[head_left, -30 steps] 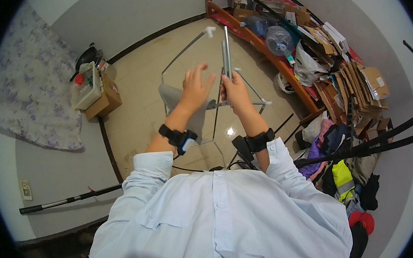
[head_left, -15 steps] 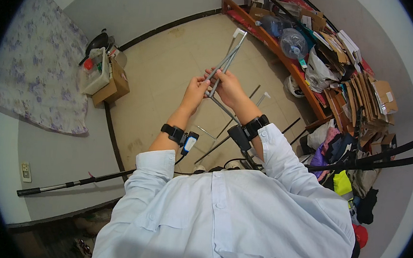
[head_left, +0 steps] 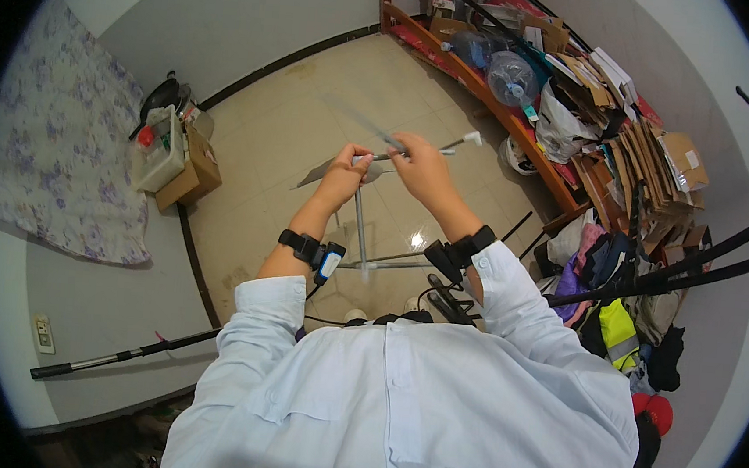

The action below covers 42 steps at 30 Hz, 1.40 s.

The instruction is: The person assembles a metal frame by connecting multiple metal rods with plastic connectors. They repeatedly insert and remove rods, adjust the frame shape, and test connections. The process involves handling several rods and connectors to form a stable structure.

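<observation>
My left hand (head_left: 344,174) is closed around grey metal tubes above the tiled floor. From beneath it one tube (head_left: 360,224) runs down toward me, its lower end blurred. My right hand (head_left: 421,161) pinches another grey tube (head_left: 361,119), which is smeared by motion and points up to the left. A white plastic corner connector (head_left: 473,139) shows on a tube end just past my right hand. The fingers hide where the tubes meet, so whether they are joined I cannot tell. Both wrists wear black straps with small devices.
Thin rods (head_left: 390,259) show low, near my feet. An orange wooden frame (head_left: 490,107) at the right holds flattened cardboard (head_left: 648,168), clear plastic bottles (head_left: 510,77) and clothes. On the left stand a cardboard box (head_left: 197,167) and a white bin (head_left: 159,155). A black pole (head_left: 127,355) leans lower left.
The bundled tubes have swung from upright to spread in several directions. My hands have moved slightly apart, and the white connector has shifted from the top to the right.
</observation>
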Available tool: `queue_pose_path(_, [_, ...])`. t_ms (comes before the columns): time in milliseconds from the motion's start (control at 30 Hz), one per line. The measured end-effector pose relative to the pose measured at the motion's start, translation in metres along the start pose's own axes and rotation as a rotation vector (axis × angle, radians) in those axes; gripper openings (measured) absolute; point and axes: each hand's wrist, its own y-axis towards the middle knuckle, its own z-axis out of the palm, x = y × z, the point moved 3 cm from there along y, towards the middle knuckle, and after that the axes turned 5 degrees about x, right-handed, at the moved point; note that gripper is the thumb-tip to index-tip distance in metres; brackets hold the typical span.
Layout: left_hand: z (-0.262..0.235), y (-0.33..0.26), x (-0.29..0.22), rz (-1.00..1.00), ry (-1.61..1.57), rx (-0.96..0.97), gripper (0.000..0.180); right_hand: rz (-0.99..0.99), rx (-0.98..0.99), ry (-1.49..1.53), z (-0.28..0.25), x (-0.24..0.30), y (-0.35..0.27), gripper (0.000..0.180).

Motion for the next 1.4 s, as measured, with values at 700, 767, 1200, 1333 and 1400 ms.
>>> queue_pose_path(700, [-0.021,-0.021,-0.031,0.032,-0.119,0.038,0.019,-0.268,0.482,-0.272,0.035,0.010,0.011,0.019])
queue_pose_path(767, [-0.018,-0.021,-0.031,0.038,-0.180,0.037,0.020,-0.378,0.405,-0.342,0.033,0.010,0.009,0.017])
queue_pose_path(1200, [-0.002,-0.018,-0.021,0.041,-0.129,0.008,0.017,0.124,0.652,0.258,0.027,-0.019,-0.004,0.015])
queue_pose_path(1333, [-0.001,-0.012,-0.029,0.098,-0.126,0.056,0.017,-0.300,0.331,-0.277,0.018,-0.006,-0.013,0.012])
queue_pose_path(1400, [0.004,-0.011,-0.035,0.142,-0.144,0.031,0.017,-0.404,0.240,-0.427,0.014,-0.003,-0.016,0.012])
